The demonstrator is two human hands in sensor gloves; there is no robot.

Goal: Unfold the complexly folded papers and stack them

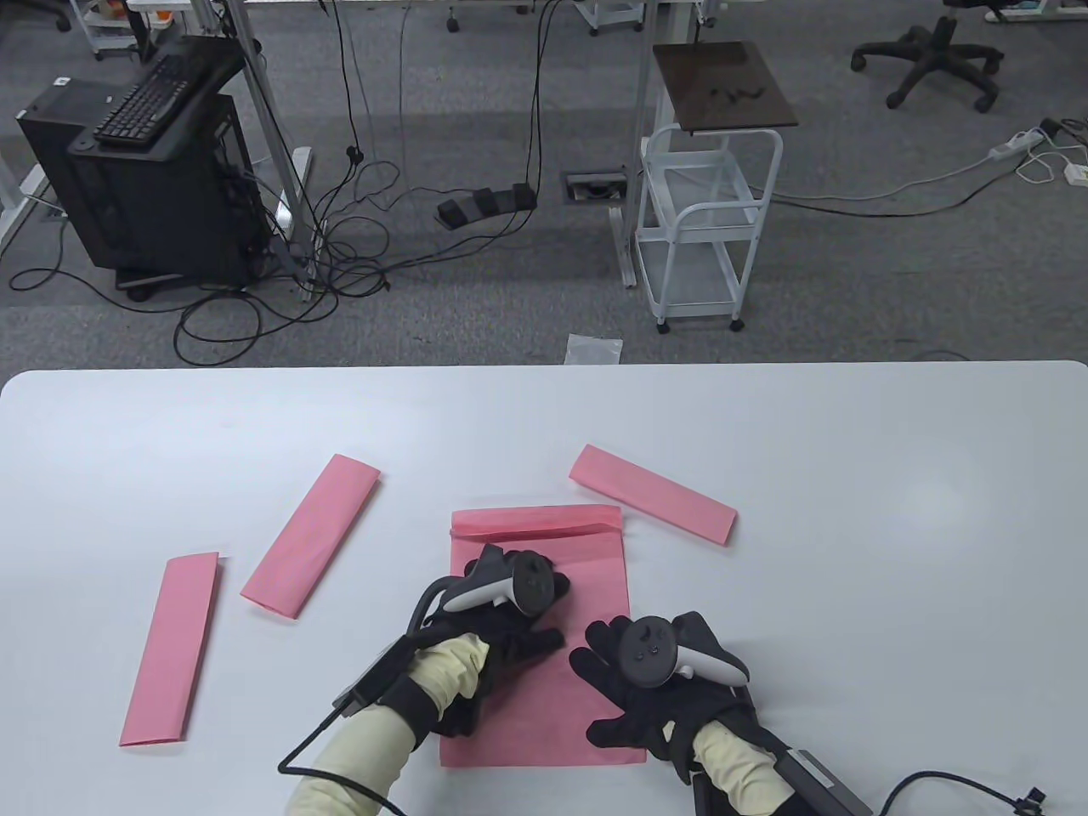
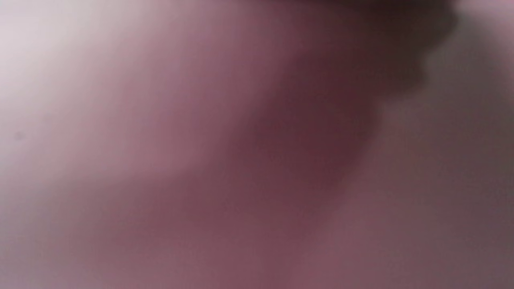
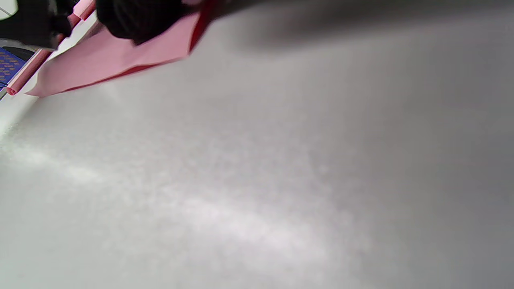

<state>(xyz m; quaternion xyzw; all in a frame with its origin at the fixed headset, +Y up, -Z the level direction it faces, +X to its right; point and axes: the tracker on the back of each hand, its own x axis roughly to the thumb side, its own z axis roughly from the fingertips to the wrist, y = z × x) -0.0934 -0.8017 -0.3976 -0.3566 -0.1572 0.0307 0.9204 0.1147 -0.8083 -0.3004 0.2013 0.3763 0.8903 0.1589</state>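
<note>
Step in hand, by judgement: flattening one pink sheet (image 1: 544, 595), opened to most of its size at table (image 1: 850, 476) centre-front. Far edge not yet released; a narrow flap (image 1: 535, 520) folded over along the top.

Left hand (image 1: 497, 625) flat on sheet's middle, fingers spread, pressing down, gripping nothing. Right hand (image 1: 659, 680) flat on sheet's near right corner, fingers splayed, half on paper and half on table; nothing held. Left wrist view: pink blur only, nothing legible. Right wrist view: sheet corner (image 3: 120, 56) lying slightly lifted off the table, dark gloved fingers (image 3: 136, 18) above it.

Next move, by judgement: keep one palm as anchor, slide other hand up to the top flap, lift and turn it away, then smooth out creases. Thin paper; likely to spring back along folds or tear if dragged.

Remaining work: three folded pink strips awaiting unfolding — far-left strip (image 1: 170, 648), left-centre strip (image 1: 310, 535), right strip (image 1: 653, 493). Right strip lying just beside the flap's right end, apart from it; may be nudged on opening. No stack begun apart from this sheet.
</note>
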